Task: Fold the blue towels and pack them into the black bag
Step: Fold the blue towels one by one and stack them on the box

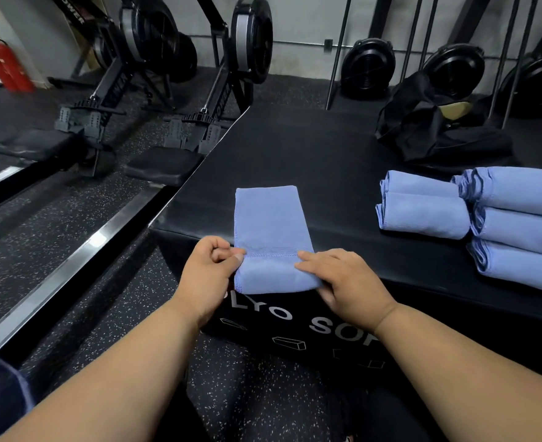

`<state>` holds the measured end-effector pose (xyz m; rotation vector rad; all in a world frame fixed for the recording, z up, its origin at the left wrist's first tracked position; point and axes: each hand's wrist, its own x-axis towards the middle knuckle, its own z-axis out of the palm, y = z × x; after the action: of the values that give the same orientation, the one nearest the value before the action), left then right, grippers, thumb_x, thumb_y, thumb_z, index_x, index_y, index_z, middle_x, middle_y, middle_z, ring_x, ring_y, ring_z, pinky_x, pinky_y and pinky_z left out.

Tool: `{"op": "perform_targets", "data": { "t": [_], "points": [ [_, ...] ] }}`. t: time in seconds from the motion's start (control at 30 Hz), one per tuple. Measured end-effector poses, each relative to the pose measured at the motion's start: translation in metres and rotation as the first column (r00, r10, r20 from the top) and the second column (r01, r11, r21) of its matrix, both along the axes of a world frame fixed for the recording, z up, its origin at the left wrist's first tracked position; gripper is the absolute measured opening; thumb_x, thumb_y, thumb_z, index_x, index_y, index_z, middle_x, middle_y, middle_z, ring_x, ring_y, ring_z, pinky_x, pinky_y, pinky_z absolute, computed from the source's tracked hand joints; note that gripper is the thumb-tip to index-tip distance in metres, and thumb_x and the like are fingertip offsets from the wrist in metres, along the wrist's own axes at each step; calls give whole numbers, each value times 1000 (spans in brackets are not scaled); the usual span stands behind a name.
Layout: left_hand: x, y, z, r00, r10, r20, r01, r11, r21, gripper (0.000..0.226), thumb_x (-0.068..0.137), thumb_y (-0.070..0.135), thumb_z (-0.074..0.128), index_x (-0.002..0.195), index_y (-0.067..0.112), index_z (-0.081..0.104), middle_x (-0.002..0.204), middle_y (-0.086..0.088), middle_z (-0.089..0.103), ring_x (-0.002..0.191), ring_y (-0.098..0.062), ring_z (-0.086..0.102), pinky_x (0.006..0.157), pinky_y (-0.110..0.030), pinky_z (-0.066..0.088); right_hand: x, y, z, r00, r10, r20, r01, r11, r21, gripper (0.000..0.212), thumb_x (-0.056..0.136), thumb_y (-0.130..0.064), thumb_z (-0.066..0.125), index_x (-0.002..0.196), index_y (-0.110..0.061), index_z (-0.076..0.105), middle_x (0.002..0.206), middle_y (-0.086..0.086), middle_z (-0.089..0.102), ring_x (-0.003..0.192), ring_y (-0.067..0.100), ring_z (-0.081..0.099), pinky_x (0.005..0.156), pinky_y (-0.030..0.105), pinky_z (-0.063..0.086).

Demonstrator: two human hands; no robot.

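Towel (271, 224) lies on the black box (343, 161), long axis running far from its rolled near end. Left hand (207, 275) pinches that roll; right hand (343, 282) curls around it. Bag (422, 122) sits far right.

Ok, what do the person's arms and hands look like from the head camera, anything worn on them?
Both forearms are bare up to the frame's bottom edge, with no sleeves in view. The left hand and right hand wear no gloves, and no rings, watch or wristbands show. Both hands look broad with short fingers. Upper arms lie out of view.
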<state>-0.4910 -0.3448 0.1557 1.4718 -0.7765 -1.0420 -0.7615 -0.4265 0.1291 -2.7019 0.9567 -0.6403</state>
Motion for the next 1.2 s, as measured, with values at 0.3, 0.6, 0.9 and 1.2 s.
{"op": "perform_targets", "data": {
  "t": [0.3, 0.6, 0.9, 1.2],
  "points": [
    [6, 24, -3, 563, -210, 799, 388, 921, -32, 95, 74, 58, 82, 156, 33, 40, 146, 20, 55, 140, 0, 45, 117, -22, 33, -1, 6, 3, 990, -86, 112, 65, 981, 180, 46, 90, -32, 55, 133, -40, 68, 144, -24, 61, 125, 11, 57, 111, 46, 42],
    [11, 11, -29, 230, -121, 965, 473, 881, -2, 90, 73, 12, 86, 154, 22, 49, 133, 0, 68, 117, -22, 63, 105, -25, 43, 1, 7, 3, 985, -126, 114, 100, 972, 213, 52, 94, -21, 65, 142, -40, 62, 137, -23, 64, 124, 8, 53, 113, 42, 38],
    [9, 10, -14, 758, -100, 644, 221, 969, -109, 55, 93, 28, 77, 138, 49, 55, 115, 21, 70, 100, -7, 68, 93, -27, 53, 9, -2, 15, 945, -245, 218, 147, 911, 385, 50, 101, -29, 65, 146, -48, 53, 116, -9, 67, 114, 9, 59, 105, 28, 45],
    [6, -12, -13, 963, -8, 270, 28, 997, -70, 36, 98, 33, 73, 130, 36, 57, 70, 5, 59, 70, -4, 58, 80, -24, 46, 39, -17, 28, 820, -457, 344, 160, 761, 629, 51, 105, -32, 62, 152, -40, 45, 75, -11, 61, 82, 5, 62, 89, 19, 44]
  ]
}}
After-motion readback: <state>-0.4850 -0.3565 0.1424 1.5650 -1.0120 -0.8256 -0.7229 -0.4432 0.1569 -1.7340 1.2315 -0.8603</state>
